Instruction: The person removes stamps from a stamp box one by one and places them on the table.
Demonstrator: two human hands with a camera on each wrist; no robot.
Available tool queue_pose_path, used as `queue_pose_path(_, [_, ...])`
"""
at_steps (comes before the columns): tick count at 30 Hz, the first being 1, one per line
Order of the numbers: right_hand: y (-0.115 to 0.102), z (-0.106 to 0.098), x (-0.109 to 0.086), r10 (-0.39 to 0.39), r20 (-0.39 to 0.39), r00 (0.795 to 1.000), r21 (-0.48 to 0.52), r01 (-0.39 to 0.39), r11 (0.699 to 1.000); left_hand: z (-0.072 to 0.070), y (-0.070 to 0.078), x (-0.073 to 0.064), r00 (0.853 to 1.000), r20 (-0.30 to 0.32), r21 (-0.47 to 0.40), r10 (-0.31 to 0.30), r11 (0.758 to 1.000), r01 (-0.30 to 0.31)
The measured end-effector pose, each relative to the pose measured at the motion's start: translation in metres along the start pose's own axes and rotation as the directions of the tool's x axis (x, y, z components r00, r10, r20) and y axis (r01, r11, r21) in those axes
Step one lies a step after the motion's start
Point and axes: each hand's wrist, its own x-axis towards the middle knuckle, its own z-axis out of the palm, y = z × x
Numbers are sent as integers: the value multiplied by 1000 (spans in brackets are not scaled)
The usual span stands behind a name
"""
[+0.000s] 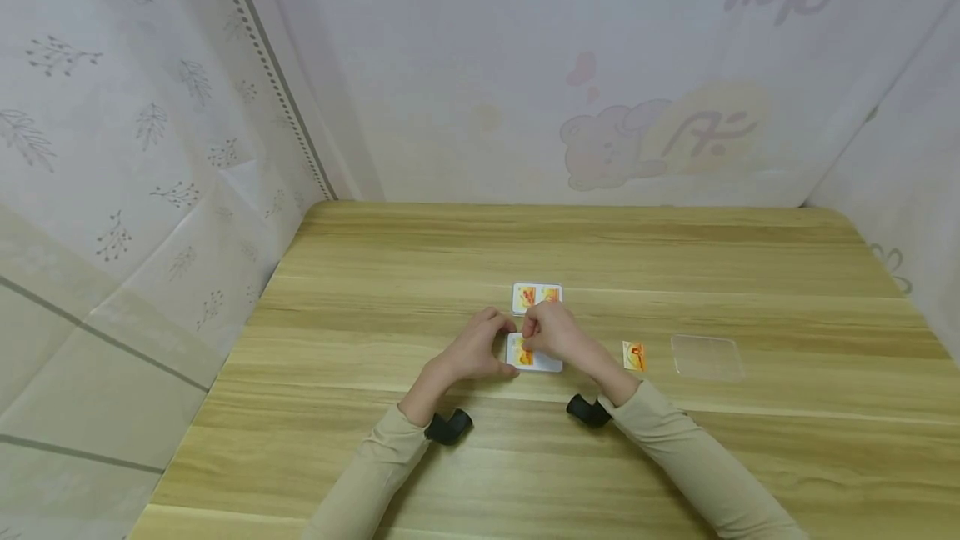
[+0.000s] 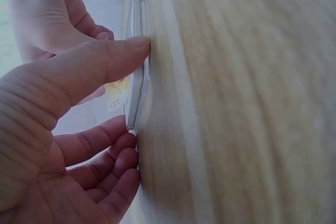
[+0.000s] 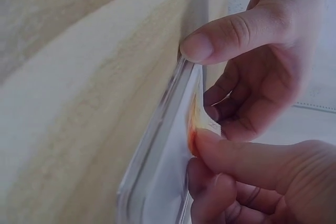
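In the head view my left hand (image 1: 476, 348) holds a white rectangular card (image 1: 543, 362) by its edges at its left end. The left wrist view shows the left thumb on one edge and fingertips at another, with a clear plastic layer under the card. A small yellow-and-orange stamp (image 1: 522, 351) sits on the card's left part. My right hand (image 1: 558, 332) pinches this stamp, and in the right wrist view the stamp (image 3: 194, 124) bends up from the card beside the right thumb. The fingertips behind it are partly hidden.
Just behind, a second white card (image 1: 517, 298) bears two similar stamps, partly covered by my right hand. To the right lie a loose stamp (image 1: 633, 356) and a clear plastic sheet (image 1: 707, 357) on the wooden table (image 1: 375, 273). Black bands sit at both wrists.
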Motion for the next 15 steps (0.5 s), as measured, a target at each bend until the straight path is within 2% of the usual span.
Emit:
queue_pose_path(8, [5,-1,-3,-46,-20,999,36,47,998,0,1,0,1000,1,1,0,1000,0])
queue_pose_path(15, [6,-1,-4,-45,-28,999,44,46,998,0,1,0,1000,4,3,-7,1000,7])
